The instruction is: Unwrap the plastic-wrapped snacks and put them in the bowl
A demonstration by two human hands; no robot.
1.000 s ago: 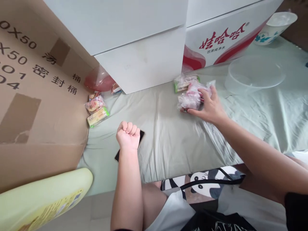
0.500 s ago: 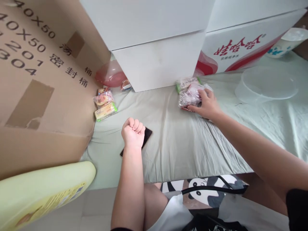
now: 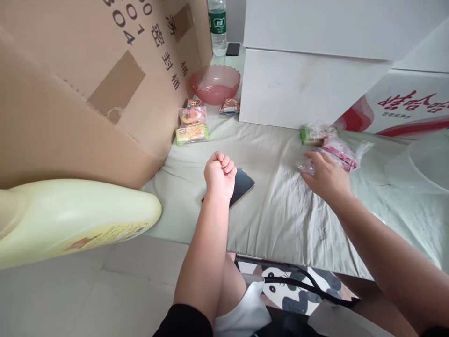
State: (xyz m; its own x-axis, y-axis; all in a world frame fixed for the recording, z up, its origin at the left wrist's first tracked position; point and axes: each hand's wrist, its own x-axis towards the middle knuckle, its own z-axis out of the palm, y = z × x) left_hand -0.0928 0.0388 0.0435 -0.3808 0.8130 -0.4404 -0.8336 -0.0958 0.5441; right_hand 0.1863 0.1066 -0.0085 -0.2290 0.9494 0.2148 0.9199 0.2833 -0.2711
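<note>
Head view: the right hand, right of centre in the frame, lies over a cluster of wrapped snacks on the cloth-covered table. Its fingers are moderately spread, their tips at a clear wrapper; whether they grip it cannot be told. A pink packet sits just beyond that hand, with a green-ended packet behind, near the white box. The left hand, mid-frame, is curled into a fist above a dark phone, partly covering it. Further snack packets lie upper left of centre, beside the cardboard box, before a red bowl.
</note>
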